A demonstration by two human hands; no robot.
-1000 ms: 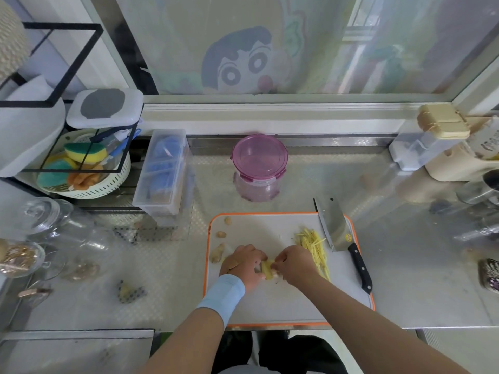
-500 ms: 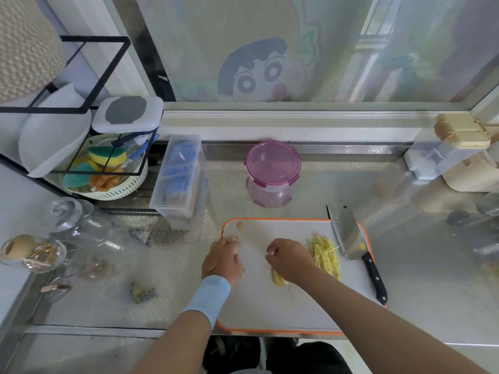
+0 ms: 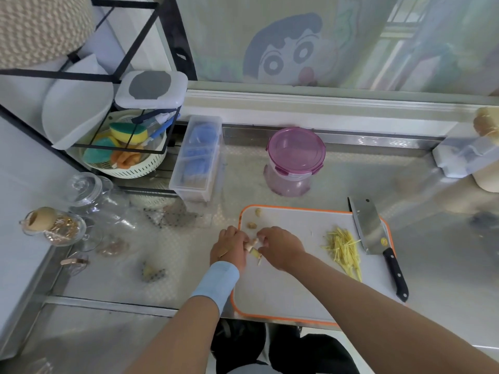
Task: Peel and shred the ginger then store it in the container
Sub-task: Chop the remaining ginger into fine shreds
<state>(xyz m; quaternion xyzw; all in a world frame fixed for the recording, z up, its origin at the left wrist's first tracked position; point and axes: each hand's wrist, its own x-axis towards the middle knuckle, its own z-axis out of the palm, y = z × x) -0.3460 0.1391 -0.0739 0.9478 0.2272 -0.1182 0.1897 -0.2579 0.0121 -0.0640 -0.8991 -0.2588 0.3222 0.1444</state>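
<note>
On the white cutting board (image 3: 302,292) with an orange rim, my left hand (image 3: 229,245) and my right hand (image 3: 280,247) both hold a small ginger piece (image 3: 253,242) at the board's left edge. A pale peeled ginger bit (image 3: 256,254) lies just below it between the hands. A pile of yellow ginger shreds (image 3: 344,251) lies to the right. Two small ginger scraps (image 3: 252,225) sit near the board's far left corner. A cleaver (image 3: 371,230) with a black handle rests on the board's right side. The purple-lidded container (image 3: 295,153) stands shut behind the board.
A clear plastic box (image 3: 198,160) and a black wire rack holding a basket of sponges (image 3: 127,149) stand at the back left. Glass jars (image 3: 89,195) sit at the left. A white dispenser (image 3: 464,155) is at the right. The counter's front edge runs just below the board.
My two hands have come together at the board's left edge, and both now hold a ginger piece. The view has shifted toward the left.
</note>
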